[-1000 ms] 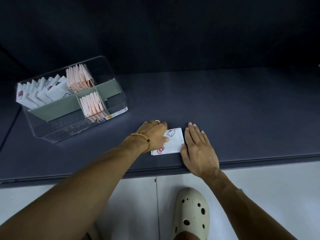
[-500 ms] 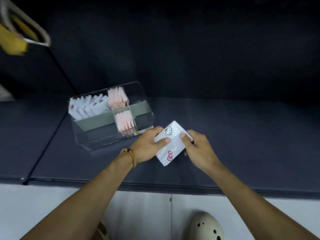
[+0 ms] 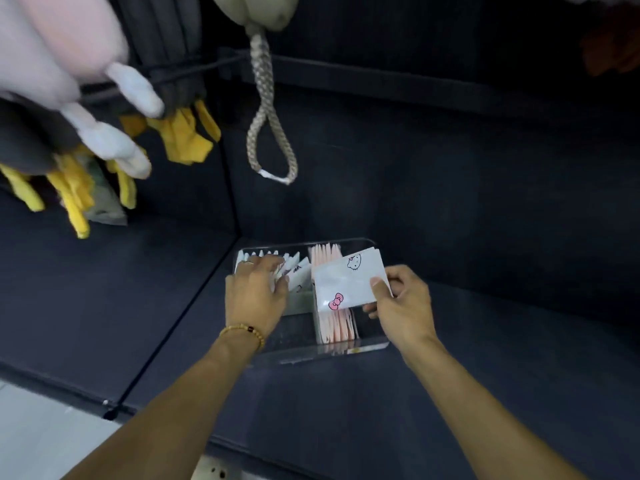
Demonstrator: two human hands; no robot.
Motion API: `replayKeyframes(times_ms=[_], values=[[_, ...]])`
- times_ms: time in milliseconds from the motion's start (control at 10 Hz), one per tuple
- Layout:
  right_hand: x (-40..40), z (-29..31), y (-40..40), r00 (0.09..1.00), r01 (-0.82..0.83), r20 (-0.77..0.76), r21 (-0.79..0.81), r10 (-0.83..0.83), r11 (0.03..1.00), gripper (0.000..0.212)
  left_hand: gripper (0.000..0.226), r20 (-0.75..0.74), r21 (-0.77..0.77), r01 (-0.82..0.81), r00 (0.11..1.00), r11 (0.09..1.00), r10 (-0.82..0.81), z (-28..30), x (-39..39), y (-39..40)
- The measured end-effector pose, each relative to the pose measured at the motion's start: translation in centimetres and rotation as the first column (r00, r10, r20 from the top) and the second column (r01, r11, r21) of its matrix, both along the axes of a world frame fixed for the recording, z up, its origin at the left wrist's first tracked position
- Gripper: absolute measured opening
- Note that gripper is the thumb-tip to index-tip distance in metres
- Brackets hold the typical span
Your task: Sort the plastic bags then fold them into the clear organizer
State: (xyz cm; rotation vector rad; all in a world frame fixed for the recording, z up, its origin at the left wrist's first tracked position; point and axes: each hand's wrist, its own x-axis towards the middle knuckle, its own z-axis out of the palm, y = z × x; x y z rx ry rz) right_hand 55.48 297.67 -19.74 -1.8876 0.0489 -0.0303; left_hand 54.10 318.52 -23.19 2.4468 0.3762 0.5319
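Fingers of the right hand (image 3: pixel 398 303) pinch a folded white bag (image 3: pixel 349 280) above the clear organizer (image 3: pixel 325 348), while the left hand (image 3: pixel 254 289), fingers spread, presses the filed white bags (image 3: pixel 298 271).

Dim light here, with dark navy walls (image 3: pixel 450 168) meeting in a corner above a matching dark counter (image 3: pixel 485 393). A pale floor (image 3: pixel 38 431) shows lower left. Overhead hang plush toys (image 3: pixel 69 109) and a braided rope loop (image 3: pixel 268 133).
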Motion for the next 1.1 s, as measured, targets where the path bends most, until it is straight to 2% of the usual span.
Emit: replayKeyframes(times_ms=[100, 200, 400, 500, 600, 700, 800, 900, 1000, 1100], values=[[1.3, -0.3, 1.3, 1.0, 0.005, -0.006, -0.006, -0.005, 1.0, 0.01, 0.037, -0.08, 0.326, 0.024, 0.997, 0.945, 0.002, -1.3, 1.5, 0.7], [2.5, -0.3, 2.5, 1.0, 0.014, -0.007, 0.026, -0.014, 1.0, 0.008, 0.028, -0.081, 0.465, 0.026, 0.997, 0.885, 0.013, -1.7, 2.4, 1.4], [4.3, 0.2, 6.9, 0.996, -0.082, -0.015, 0.008, 0.082, 0.997, 0.006, 0.018, -0.004, 0.393, -0.038, 0.999, 0.919, 0.043, -1.3, 2.5, 4.2], [5.4, -0.1, 8.4, 0.989, -0.051, 0.113, -0.364, 0.099, 0.93, 0.002, 0.018, 0.018, 0.36, -0.041, 0.999, 0.932, 0.037, -1.3, 2.3, 4.4], [5.4, -0.5, 9.7, 0.977, -0.08, 0.1, -0.655, 0.191, 0.752, 0.011, 0.017, 0.007, 0.326, -0.032, 0.999, 0.945, 0.031, -1.3, 2.3, 4.2], [4.9, -1.1, 11.2, 0.954, -0.185, 0.051, -0.674, 0.295, 0.715, 0.015, 0.011, 0.049, 0.304, 0.007, 0.999, 0.953, -0.023, -1.6, 1.7, 4.2], [4.8, -1.8, 11.7, 0.942, -0.224, 0.047, -0.647, 0.332, 0.729, 0.018, 0.01, 0.142, 0.324, 0.025, 0.987, 0.946, -0.075, -2.5, 0.4, 4.6], [4.8, -2.8, 11.7, 0.948, -0.289, -0.087, -0.641, 0.306, 0.711, 0.029, 0.02, 0.126, 0.314, 0.054, 0.987, 0.948, -0.098, -3.1, 0.1, 4.5], [4.4, -2.5, 11.8, 0.943, -0.33, -0.166, -0.575, 0.289, 0.748, 0.036, 0.024, 0.04, 0.242, 0.125, 0.989, 0.962, -0.139, -2.2, 0.6, 4.1], [3.4, -0.6, 10.9, 0.975, -0.21, -0.025, -0.445, 0.223, 0.871, 0.024, 0.028, 0.023, 0.085, 0.076, 0.997, 0.993, -0.078, -1.1, 0.2, 3.7]])
